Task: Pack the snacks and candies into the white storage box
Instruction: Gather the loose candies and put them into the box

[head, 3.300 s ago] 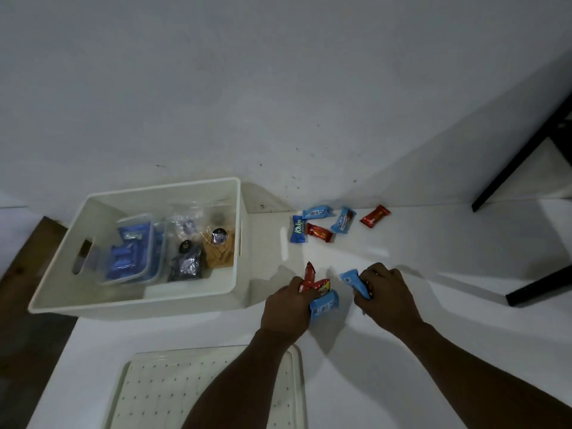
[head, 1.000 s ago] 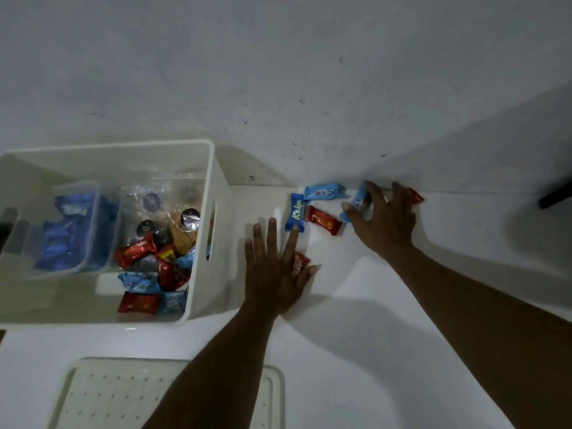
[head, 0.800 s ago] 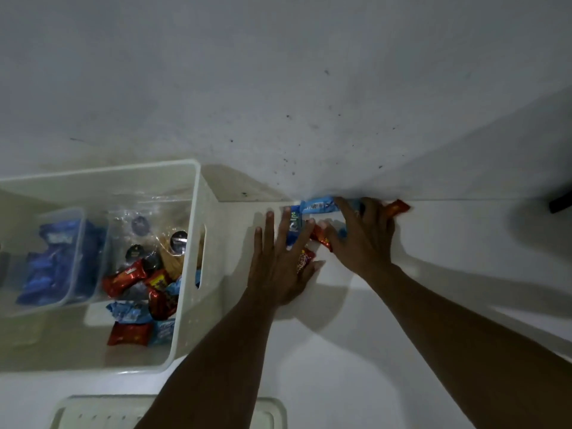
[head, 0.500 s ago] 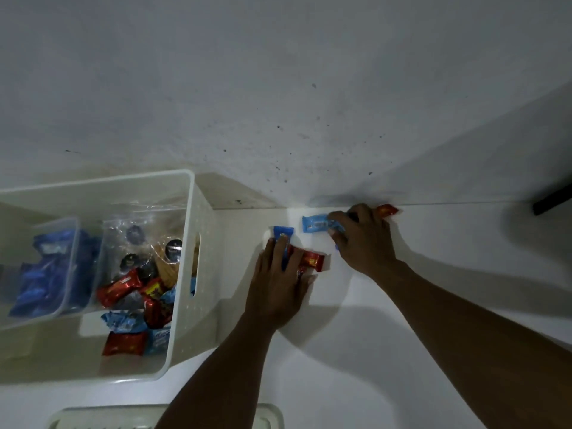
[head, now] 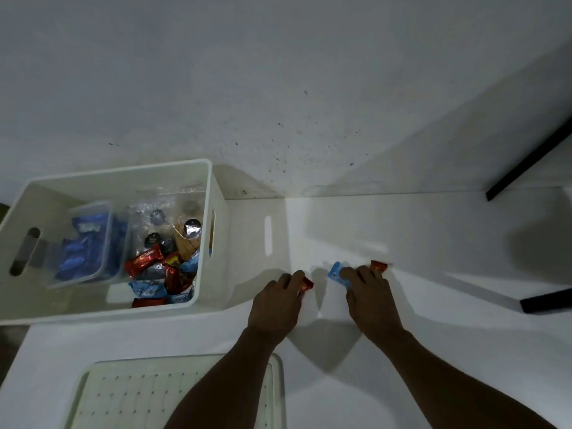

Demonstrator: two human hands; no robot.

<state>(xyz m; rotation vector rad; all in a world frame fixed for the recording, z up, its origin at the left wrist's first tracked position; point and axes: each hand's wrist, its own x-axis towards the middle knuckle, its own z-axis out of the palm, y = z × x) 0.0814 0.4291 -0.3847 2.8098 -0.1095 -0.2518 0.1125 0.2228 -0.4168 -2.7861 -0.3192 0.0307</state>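
Now left hand (head: 276, 305) covers red candy (head: 307, 285); right hand (head: 370, 297) covers blue (head: 336, 273).

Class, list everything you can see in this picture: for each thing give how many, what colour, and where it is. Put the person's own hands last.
storage box: one, white, left on the table, open
clear tub: one, inside the box at its left, holding blue packets
loose candies: several, red and blue, inside the box at its right; exact count unclear
clear bags: count unclear, behind the loose candies
perforated lid: one, white, near edge of the table
blue candy: one, under the right fingers
red candy: one, at the right fingertips
red candy end: one, sticking out of the left grip
table: white
black bars: two, far right
left hand: closed on candy
right hand: gathering candies
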